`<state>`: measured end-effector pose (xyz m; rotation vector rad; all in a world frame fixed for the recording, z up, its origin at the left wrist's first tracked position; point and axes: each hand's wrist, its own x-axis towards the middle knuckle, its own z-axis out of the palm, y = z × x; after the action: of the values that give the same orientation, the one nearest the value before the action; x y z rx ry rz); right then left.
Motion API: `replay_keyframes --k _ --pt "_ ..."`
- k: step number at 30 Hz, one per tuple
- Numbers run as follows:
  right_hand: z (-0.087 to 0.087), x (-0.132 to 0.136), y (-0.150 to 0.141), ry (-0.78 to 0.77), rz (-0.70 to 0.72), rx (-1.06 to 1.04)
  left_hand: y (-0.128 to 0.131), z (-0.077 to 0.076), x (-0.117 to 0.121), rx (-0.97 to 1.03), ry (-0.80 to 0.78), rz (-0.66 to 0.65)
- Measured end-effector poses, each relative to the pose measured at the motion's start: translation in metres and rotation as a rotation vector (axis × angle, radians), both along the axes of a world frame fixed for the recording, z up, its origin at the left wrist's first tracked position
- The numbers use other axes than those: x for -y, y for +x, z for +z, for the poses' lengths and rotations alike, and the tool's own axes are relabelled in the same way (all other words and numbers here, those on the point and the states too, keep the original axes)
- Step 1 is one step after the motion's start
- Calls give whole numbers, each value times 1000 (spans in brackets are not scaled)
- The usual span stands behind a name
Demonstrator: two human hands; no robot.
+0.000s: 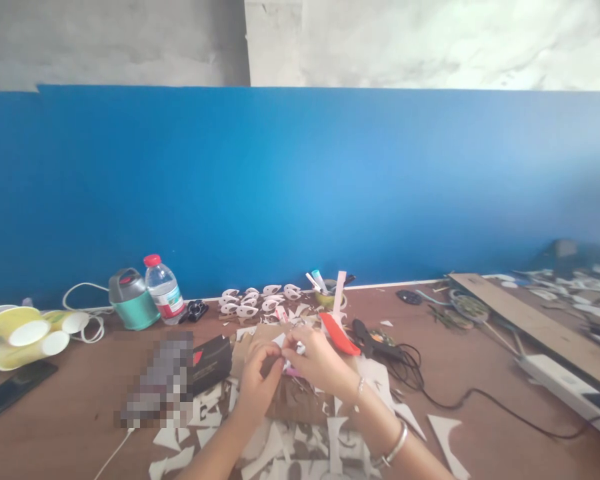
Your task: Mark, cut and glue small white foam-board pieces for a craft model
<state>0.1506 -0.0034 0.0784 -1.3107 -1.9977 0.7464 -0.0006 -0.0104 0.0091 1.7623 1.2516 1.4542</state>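
My left hand (263, 370) and my right hand (313, 357) meet over a piece of brown cardboard (297, 403), fingertips pinched close together. A small white piece (301, 347) shows at the right fingertips; the fingers hide most of it, and I cannot tell what it is. Whatever the left fingers grip is hidden too. White cut scraps (267, 453) lie around the cardboard. Beyond my hands, several white leaf-shaped pieces with dark holes (247, 311) stand in rows. A red-orange object (341, 335) lies just beyond my right hand.
A black corded tool (380, 343) lies right of my hands, its cable trailing right to a white power strip (570, 387). On the left are a black box (210, 365), a water bottle (165, 293), paper cups (30, 331) and a phone (15, 392). A blue partition (300, 187) stands behind.
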Motion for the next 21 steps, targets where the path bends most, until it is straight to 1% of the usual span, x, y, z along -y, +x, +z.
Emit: replay_keyframes --k 4,6,8,10,12,14,15,17,19,21 --pt "-4 1 -2 -15 -7 -34 -1 0 -1 29 2 -13" --pt "-4 0 0 -41 5 -22 -1 -2 -2 46 6 -2" --pt "1 -2 9 -41 21 50 -2 -4 -4 55 10 -1" --pt "9 -7 27 -23 -13 199 -2 -6 -6 68 6 1" --pt "15 -12 53 -78 -184 459 -2 -8 -8 88 -17 7" --pt "16 -17 82 -138 -378 687 -2 -11 -10 115 -51 14" --pt "13 -19 96 -202 -448 760 -2 -11 -10 132 -67 18" --pt "3 -24 117 -288 -504 788 -3 -12 -11 167 -91 25" --pt "-10 -29 130 -342 -512 781 -3 -12 -11 196 -108 24" --pt "-20 -33 137 -357 -508 760 -3 -12 -10 220 -126 18"
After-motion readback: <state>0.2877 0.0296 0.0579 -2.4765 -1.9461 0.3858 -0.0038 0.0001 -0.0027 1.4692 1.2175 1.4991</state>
